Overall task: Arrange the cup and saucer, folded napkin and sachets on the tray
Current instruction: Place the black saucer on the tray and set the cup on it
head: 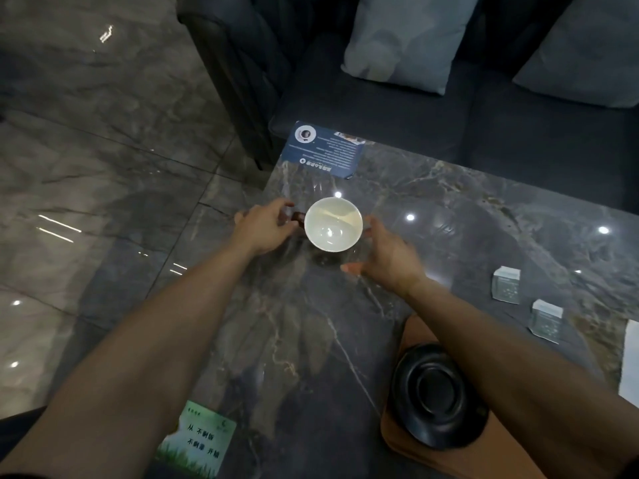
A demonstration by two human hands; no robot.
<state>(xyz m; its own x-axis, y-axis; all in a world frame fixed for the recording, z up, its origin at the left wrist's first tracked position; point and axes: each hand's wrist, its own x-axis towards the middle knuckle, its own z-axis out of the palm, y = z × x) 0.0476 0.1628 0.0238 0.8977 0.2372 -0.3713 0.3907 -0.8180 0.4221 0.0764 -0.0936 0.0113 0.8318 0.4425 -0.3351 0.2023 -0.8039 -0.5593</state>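
A cup point(333, 224) with a white inside and a dark outside stands upright on the marble table, toward its far left. My left hand point(264, 226) pinches the cup's dark handle. My right hand point(383, 255) is open beside the cup's right wall, fingers apart; whether it touches the cup is unclear. A black saucer point(434, 395) lies on the brown tray point(415, 451) at the near edge, partly under my right forearm. Two pale sachets point(506, 284) point(546, 320) lie on the table at the right. A white folded napkin point(631, 361) shows at the right edge.
A blue printed card point(321, 150) lies at the table's far left corner and a green card point(193, 440) at the near left edge. A dark sofa point(484, 126) with grey cushions stands behind the table. Glossy tiled floor lies to the left.
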